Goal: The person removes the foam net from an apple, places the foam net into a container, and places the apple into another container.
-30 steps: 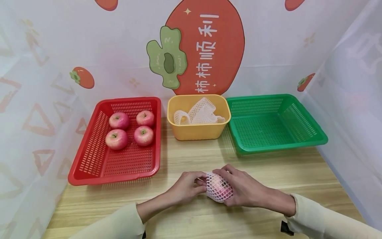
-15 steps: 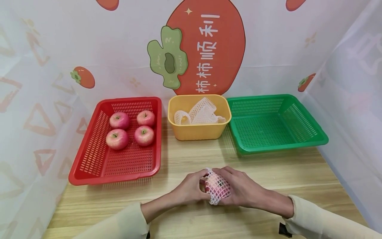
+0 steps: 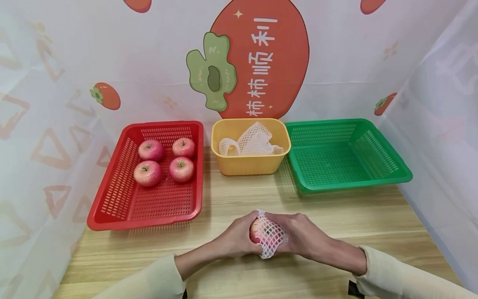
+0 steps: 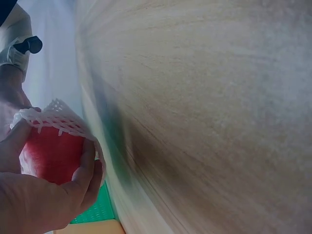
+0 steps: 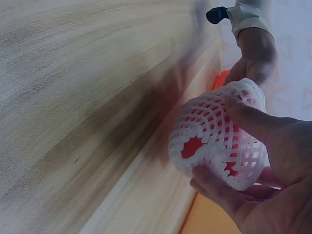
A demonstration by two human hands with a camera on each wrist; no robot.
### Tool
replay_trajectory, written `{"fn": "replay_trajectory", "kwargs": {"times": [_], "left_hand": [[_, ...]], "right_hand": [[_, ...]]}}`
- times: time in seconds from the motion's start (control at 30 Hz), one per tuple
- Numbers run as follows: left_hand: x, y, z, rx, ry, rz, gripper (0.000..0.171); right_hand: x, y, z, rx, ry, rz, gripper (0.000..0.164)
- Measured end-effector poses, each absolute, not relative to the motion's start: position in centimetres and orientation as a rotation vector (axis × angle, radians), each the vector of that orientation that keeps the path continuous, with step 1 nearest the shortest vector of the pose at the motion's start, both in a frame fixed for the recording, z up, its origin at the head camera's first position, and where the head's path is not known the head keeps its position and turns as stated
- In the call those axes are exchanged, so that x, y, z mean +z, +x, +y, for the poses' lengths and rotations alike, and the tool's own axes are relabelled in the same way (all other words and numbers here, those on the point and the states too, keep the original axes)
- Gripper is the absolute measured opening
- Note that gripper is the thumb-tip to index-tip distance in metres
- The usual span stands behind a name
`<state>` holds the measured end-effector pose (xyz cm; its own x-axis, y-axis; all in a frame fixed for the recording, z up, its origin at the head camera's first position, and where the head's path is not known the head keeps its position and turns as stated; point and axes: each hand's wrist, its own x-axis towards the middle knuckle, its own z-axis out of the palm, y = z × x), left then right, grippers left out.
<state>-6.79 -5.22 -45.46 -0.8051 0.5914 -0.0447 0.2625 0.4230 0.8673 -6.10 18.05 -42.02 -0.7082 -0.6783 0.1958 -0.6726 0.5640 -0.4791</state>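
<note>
Both hands hold one pink-red apple (image 3: 254, 232) low over the middle of the table. A white foam net sleeve (image 3: 273, 237) covers its right part, while its left side is bare. My left hand (image 3: 237, 237) grips the apple from the left, thumb and fingers spread round it at the net's edge. In the left wrist view, red skin of the apple (image 4: 54, 152) shows below the net's open rim (image 4: 61, 119). My right hand (image 3: 309, 237) grips the netted side. In the right wrist view its fingers and thumb clasp the net (image 5: 209, 117), with red showing through the mesh.
At the left stands a red basket (image 3: 147, 226) with several apples (image 3: 147, 173) in it. A yellow bin (image 3: 248, 165) at the back centre contains more foam nets (image 3: 255, 139). The green basket (image 3: 351, 185) is at the back right. A printed cloth (image 3: 149, 54) hangs behind.
The net's edge has shifted right over the apple, baring its left side. My left hand has gone from fingertips at the net to a wider grip round the apple.
</note>
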Motion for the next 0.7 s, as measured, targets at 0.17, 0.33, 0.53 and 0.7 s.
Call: {"fn": "replay_trajectory", "kwargs": {"times": [0.17,0.33,0.53,0.7], "left_hand": [[-45.3,-6.7,-5.7,1.345,0.734,2.348,0.067],[-45.1,-6.6,-6.1,1.375,0.715,2.333,0.065],[-45.0,-6.7,-6.7,1.396,0.686,2.343,0.064],[-44.8,-6.9,-7.4,1.407,0.625,2.366,0.077]], "right_hand": [[-41.7,-6.3,18.2,-0.848,-1.176,2.747,0.078],[-41.3,-6.4,18.6,-0.909,-1.162,2.726,0.060],[-41.0,-6.9,19.0,-0.961,-1.139,2.741,0.039],[-40.6,-7.5,19.7,-0.981,-1.117,2.811,0.035]]}}
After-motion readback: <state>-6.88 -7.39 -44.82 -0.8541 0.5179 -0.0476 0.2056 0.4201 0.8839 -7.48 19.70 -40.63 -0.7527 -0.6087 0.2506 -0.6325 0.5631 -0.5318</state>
